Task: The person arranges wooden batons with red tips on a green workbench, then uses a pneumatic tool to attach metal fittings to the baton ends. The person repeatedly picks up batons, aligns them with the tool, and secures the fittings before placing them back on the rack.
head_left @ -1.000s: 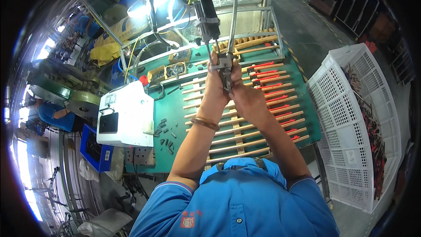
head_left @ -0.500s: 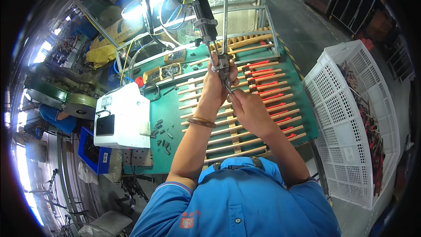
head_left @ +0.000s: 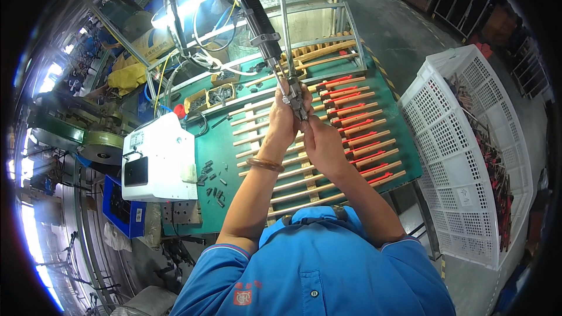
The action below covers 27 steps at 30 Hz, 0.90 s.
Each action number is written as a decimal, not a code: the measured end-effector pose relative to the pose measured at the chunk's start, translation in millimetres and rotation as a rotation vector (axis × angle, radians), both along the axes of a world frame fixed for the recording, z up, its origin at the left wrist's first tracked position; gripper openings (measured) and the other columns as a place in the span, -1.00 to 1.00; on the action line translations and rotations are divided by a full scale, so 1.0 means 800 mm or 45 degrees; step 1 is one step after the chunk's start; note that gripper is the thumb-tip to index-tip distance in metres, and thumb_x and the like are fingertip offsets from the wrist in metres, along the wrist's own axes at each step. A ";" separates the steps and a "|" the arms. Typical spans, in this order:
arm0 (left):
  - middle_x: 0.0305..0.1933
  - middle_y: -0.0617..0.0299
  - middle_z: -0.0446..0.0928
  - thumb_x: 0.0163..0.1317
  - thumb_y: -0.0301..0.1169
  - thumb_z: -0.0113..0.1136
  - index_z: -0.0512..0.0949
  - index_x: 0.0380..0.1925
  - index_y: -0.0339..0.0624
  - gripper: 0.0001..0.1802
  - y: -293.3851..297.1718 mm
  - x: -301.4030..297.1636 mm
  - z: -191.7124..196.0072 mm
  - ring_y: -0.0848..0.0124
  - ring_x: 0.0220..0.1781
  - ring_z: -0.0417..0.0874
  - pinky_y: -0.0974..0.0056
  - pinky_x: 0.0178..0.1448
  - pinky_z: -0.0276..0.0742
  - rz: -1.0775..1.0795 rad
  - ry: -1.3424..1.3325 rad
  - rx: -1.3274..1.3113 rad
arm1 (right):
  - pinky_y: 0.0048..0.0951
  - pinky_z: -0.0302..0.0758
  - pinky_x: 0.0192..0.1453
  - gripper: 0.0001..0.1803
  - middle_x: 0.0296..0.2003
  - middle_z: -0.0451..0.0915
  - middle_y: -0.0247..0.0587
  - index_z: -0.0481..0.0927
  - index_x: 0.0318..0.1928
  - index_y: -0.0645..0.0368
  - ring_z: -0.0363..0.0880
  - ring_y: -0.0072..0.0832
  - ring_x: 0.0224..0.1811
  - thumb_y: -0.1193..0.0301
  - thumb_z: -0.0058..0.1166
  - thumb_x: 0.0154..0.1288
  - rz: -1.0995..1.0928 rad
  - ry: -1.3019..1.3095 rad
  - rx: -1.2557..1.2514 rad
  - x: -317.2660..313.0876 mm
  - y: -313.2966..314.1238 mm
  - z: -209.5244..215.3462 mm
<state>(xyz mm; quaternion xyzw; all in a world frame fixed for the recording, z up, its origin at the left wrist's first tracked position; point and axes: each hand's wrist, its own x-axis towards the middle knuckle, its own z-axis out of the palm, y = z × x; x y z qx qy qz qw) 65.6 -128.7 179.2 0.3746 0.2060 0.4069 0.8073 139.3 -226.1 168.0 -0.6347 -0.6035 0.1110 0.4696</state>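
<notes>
A black, cylinder-shaped tool (head_left: 249,11) hangs slantwise over the bench, with a dark metal clamp-like head (head_left: 297,100) at its lower end. My left hand (head_left: 282,122) is wrapped round that head from the left. Just below it, my right hand (head_left: 322,143) is closed, fingertips pinched at the head's lower tip; whatever they grip is too small and covered to name. Under both hands lie several wooden sticks (head_left: 287,188) in a row on slotted wooden rails, many with red strips (head_left: 358,123) and black pieces toward their right ends.
A white machine (head_left: 158,158) stands left on the green bench (head_left: 205,210), beside loose black pieces (head_left: 215,194). Small parts boxes (head_left: 221,95) sit behind it. A metal frame (head_left: 360,41) crosses the back. To the right stands a white perforated crate (head_left: 439,158) holding red-and-black sticks.
The hanging tool leans more to the left at its top, and the view has shifted slightly. My right hand has come up closer against the metal head; my left hand keeps its grip.
</notes>
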 end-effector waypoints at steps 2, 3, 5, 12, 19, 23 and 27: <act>-0.55 0.25 0.35 0.23 0.29 -0.19 0.40 -0.29 -0.19 -0.33 -0.002 0.003 -0.002 0.40 -0.53 0.31 0.32 -0.38 0.33 0.014 0.012 0.030 | -0.04 0.36 -0.50 -0.83 -0.62 0.48 0.11 0.38 -0.25 0.32 0.49 0.04 -0.56 0.42 -0.09 0.32 0.019 -0.052 0.009 0.005 -0.002 0.000; -0.55 0.25 0.35 0.23 0.29 -0.20 0.40 -0.29 -0.18 -0.33 -0.003 0.003 -0.002 0.40 -0.53 0.31 0.32 -0.38 0.33 0.021 0.004 0.044 | -0.05 0.37 -0.50 -0.83 -0.62 0.48 0.11 0.37 -0.24 0.32 0.49 0.03 -0.55 0.42 -0.10 0.32 0.045 -0.052 -0.002 0.009 -0.003 0.000; -0.55 0.25 0.34 0.24 0.29 -0.21 0.40 -0.29 -0.17 -0.33 -0.008 0.003 0.003 0.41 -0.52 0.31 0.32 -0.38 0.32 0.035 -0.013 0.071 | -0.05 0.40 -0.50 -0.82 -0.62 0.48 0.10 0.36 -0.21 0.31 0.51 0.02 -0.55 0.42 -0.10 0.33 0.116 -0.069 -0.017 0.017 -0.003 0.000; -0.56 0.24 0.32 0.25 0.29 -0.23 0.40 -0.32 -0.17 -0.33 -0.012 0.006 0.018 0.42 -0.54 0.28 0.32 -0.41 0.29 -0.023 -0.098 0.112 | -0.14 0.35 -0.53 -0.86 -0.65 0.42 0.07 0.33 -0.35 0.29 0.47 0.04 -0.58 0.47 -0.07 0.31 0.160 -0.166 -0.027 0.028 -0.012 0.025; -0.63 0.30 0.26 0.21 0.32 -0.19 0.43 -0.36 -0.14 -0.32 -0.027 0.013 0.029 0.48 -0.61 0.19 0.38 -0.51 0.17 -0.045 -0.270 -0.038 | -0.21 0.37 -0.50 -0.86 -0.63 0.45 -0.01 0.39 -0.26 0.24 0.46 -0.03 -0.59 0.41 -0.06 0.32 0.600 0.049 0.049 0.054 -0.023 0.032; -0.67 0.32 0.23 0.22 0.29 -0.18 0.45 -0.39 -0.17 -0.33 0.000 -0.016 0.011 0.49 -0.62 0.16 0.39 -0.52 0.10 -0.144 -0.093 -0.020 | -0.13 0.34 -0.45 -0.84 -0.60 0.47 -0.01 0.46 -0.26 0.20 0.47 -0.03 -0.53 0.35 -0.02 0.31 0.706 -0.114 -0.128 0.033 -0.037 0.034; -0.66 0.29 0.29 0.23 0.26 -0.14 0.48 -0.37 -0.20 -0.34 -0.011 -0.062 0.011 0.50 -0.64 0.23 0.37 -0.54 0.12 -0.144 0.078 -0.007 | -0.45 0.33 -0.53 -0.83 -0.61 0.46 -0.28 0.53 -0.33 0.21 0.39 -0.53 -0.66 0.34 0.09 0.26 0.669 0.340 -0.204 0.062 -0.044 0.028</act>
